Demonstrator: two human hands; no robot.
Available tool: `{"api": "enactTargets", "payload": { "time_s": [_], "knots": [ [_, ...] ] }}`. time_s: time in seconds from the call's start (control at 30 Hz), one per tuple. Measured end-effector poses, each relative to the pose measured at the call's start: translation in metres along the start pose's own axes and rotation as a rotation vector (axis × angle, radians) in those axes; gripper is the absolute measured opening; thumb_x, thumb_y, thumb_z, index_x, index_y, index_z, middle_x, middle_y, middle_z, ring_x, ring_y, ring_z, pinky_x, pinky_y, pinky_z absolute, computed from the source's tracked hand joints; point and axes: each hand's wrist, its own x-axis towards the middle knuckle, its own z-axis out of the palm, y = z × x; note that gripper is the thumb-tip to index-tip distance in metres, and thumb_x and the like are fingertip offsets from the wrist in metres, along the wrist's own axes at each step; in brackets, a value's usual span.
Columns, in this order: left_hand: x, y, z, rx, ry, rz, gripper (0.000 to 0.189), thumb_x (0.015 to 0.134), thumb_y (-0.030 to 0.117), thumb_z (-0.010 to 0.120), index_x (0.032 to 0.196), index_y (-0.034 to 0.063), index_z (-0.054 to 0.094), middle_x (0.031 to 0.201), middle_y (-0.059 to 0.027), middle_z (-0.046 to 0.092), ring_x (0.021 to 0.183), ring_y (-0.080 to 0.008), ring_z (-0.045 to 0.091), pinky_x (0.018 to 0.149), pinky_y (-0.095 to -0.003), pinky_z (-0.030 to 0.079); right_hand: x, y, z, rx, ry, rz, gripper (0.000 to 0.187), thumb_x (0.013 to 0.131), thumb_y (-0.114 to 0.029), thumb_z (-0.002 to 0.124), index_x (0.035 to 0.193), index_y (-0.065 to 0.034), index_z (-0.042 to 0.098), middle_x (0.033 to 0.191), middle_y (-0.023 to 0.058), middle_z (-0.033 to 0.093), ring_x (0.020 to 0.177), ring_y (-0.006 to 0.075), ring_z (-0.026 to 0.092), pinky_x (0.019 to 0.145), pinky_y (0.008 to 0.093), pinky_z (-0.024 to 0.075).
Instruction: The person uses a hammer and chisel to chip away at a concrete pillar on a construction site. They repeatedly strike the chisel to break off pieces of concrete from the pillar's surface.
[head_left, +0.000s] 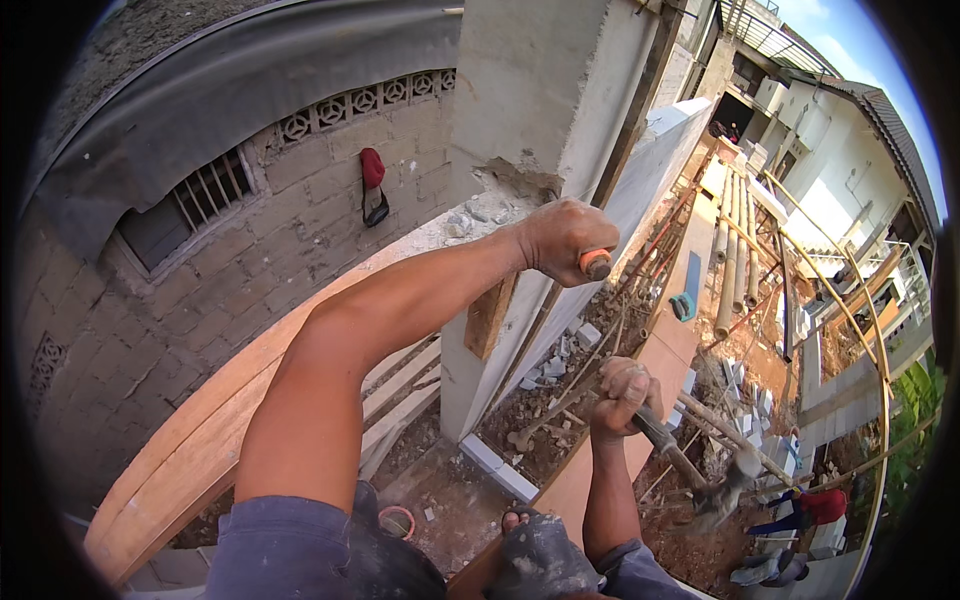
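My left hand (568, 234) is closed around a tool with an orange collar at its end (595, 262); the rest of it is hidden behind my fist. That fist is beside a concrete column (517, 82), just below a broken-out notch (521, 180) in its face. Loose rubble (469, 217) lies on the ledge under the notch. Lower down, my right hand (624, 397) grips the dark handle of a hammer (667, 435). Its head (720, 487) is blurred and points away from the column, to the lower right.
A plywood plank walkway (664, 352) runs at right, with a blue-bladed hand tool (686, 289) on it. Bamboo poles (739, 247) lie beyond. A curved timber form (225, 435) meets the column at left. Below right, a person in red (821, 506) bends near blocks. A red cap (371, 169) hangs on the block wall.
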Motion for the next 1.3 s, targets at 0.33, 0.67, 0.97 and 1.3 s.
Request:
{"api": "enactTargets", "payload": {
  "time_s": [0.33, 0.67, 0.97, 1.3],
  "knots": [
    [0.002, 0.000, 0.011, 0.022, 0.029, -0.061, 0.022, 0.064, 0.017, 0.068, 0.074, 0.0112, 0.049, 0.064, -0.0066, 0.050, 0.062, -0.0296, 0.056, 0.055, -0.0418, 0.045, 0.031, -0.039, -0.025, 0.228, 0.120, -0.059, 0.040, 0.102, -0.024, 0.044, 0.066, -0.0113, 0.033, 0.056, 0.0003, 0.036, 0.051, 0.0143, 0.039, 0.056, 0.0352, 0.0417],
    [0.005, 0.000, 0.010, 0.060, 0.008, -0.101, 0.020, 0.065, 0.017, 0.069, 0.074, 0.0119, 0.051, 0.064, -0.0062, 0.053, 0.062, -0.0291, 0.059, 0.055, -0.0415, 0.047, 0.003, -0.039, -0.035, -0.157, -0.080, 0.621, 0.036, 0.096, -0.016, 0.061, 0.068, -0.0109, 0.039, 0.061, 0.0011, 0.046, 0.052, 0.0092, 0.045, 0.053, 0.0290, 0.0427],
    [0.008, 0.001, 0.012, 0.063, -0.026, -0.135, 0.022, 0.065, 0.018, 0.068, 0.075, 0.0114, 0.050, 0.064, -0.0084, 0.057, 0.064, -0.0321, 0.062, 0.057, -0.0429, 0.050, -0.005, -0.005, 0.023, -0.410, -0.226, 0.832, 0.032, 0.095, -0.019, 0.061, 0.068, -0.0054, 0.050, 0.059, 0.0008, 0.050, 0.054, 0.0115, 0.049, 0.055, 0.0308, 0.0435],
    [0.009, -0.001, 0.012, 0.091, -0.009, -0.147, 0.022, 0.067, 0.018, 0.070, 0.075, 0.0111, 0.051, 0.064, -0.0087, 0.057, 0.063, -0.0318, 0.062, 0.055, -0.0432, 0.049, 0.015, 0.014, -0.014, 0.258, 0.113, 0.098, 0.035, 0.099, -0.019, 0.051, 0.066, -0.0106, 0.040, 0.057, 0.0006, 0.042, 0.051, 0.0130, 0.042, 0.054, 0.0328, 0.0438]
  ]
}}
